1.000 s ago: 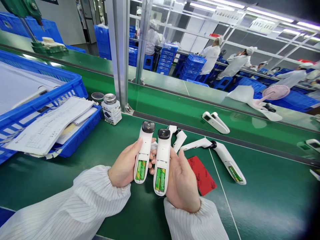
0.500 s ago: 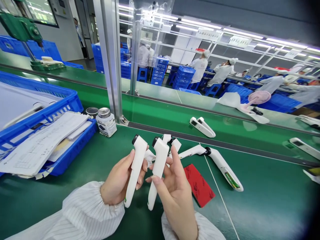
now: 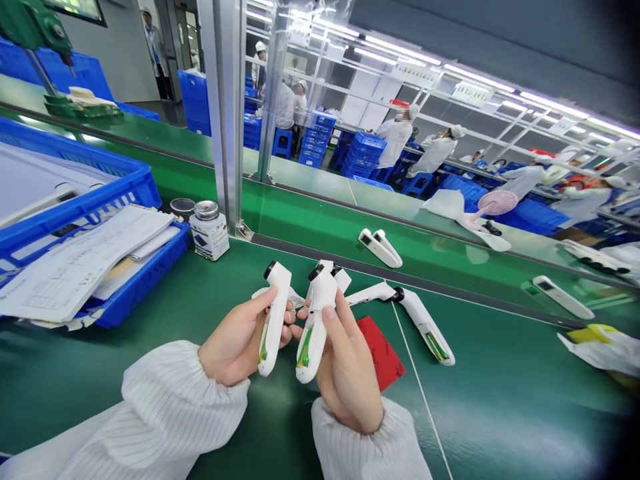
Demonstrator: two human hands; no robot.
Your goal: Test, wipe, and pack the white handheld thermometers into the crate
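My left hand [image 3: 235, 350] is wrapped round a white handheld thermometer [image 3: 274, 315] with a black sensor tip, its open battery bay showing green cells. My right hand [image 3: 347, 367] grips a second white thermometer [image 3: 315, 322], also with green batteries showing, held side by side with the first above the green bench. Just behind them lie more white thermometers [image 3: 425, 325] and a loose white piece [image 3: 343, 279]. A red pad [image 3: 380, 350] lies on the bench right of my right hand.
A blue crate [image 3: 125, 183] with white sheets and papers [image 3: 75, 260] stands at the left. A small white jar [image 3: 209, 230] sits by a metal post [image 3: 225, 113]. Thermometers [image 3: 380, 247] ride the green conveyor [image 3: 450, 260] beyond. A pink fan [image 3: 493, 203] and people in white coats are farther back.
Both thermometers went from battery side up to turned on edge, then tilted so the green batteries show again. The camera view shifted upward and left.
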